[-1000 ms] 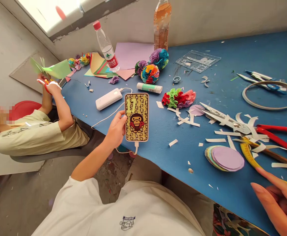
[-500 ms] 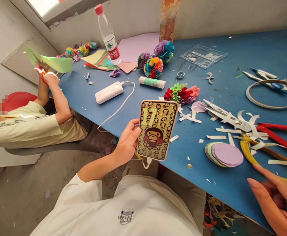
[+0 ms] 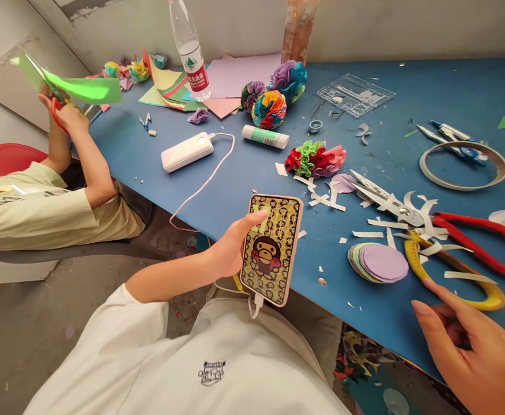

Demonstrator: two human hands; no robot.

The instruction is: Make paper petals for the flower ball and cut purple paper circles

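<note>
My left hand [image 3: 229, 248] is closed around a phone [image 3: 263, 282] with a cartoon monkey on its lit screen. The thumb lies across the upper part of the screen, and a white cable is plugged in at the bottom. At the lower right, my right hand [image 3: 473, 340] holds nothing, its index finger and thumb apart and the other fingers curled. Its index fingertip is at the yellow handle of large scissors [image 3: 408, 214]; I cannot tell if they touch. Left of that handle lies a stack of paper circles [image 3: 384, 262], lilac on top.
Paper strips surround the scissors. Further back are a tape ring [image 3: 425, 170], a glue stick [image 3: 265, 137], paper flower balls [image 3: 270, 108], a white power bank [image 3: 187, 151] and a water bottle [image 3: 194, 69]. To the left, another person's hands [image 3: 68, 115] cut green paper [image 3: 88, 89] with scissors.
The phone has moved down toward my lap, and my left thumb has shifted from its edge onto the screen. My right hand keeps its pose beside the scissors. The view has shifted slightly.
</note>
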